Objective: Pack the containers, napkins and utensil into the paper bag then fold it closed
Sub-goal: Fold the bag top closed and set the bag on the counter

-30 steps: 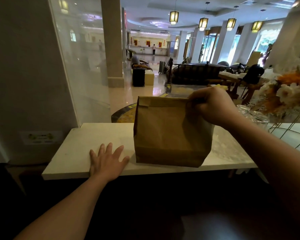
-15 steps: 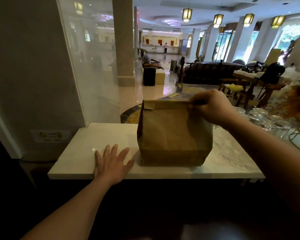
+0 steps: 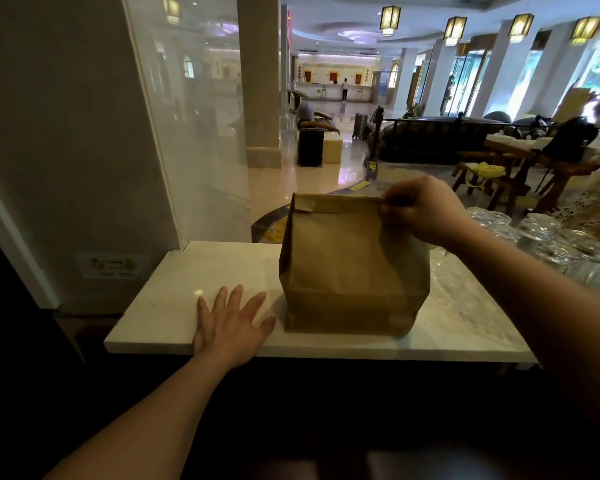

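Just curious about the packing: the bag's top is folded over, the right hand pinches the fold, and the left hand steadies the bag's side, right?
Not quite. In the head view the left hand lies flat on the counter beside the paper bag, not on its side. The right hand does pinch the folded top.

A pale marble counter (image 3: 194, 292) — clear glasses (image 3: 541, 237) crowd its right end (upside down, apparently) — a glass partition (image 3: 194, 133) rises left.

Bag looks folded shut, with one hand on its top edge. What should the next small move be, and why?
Probably let go: the right hand pinches the right end of the folded top of the paper bag, which stands upright on the white counter with its flap creased over. No containers, napkins or utensil lie outside. The left hand rests flat beside it, so releasing the grip should finish the job.
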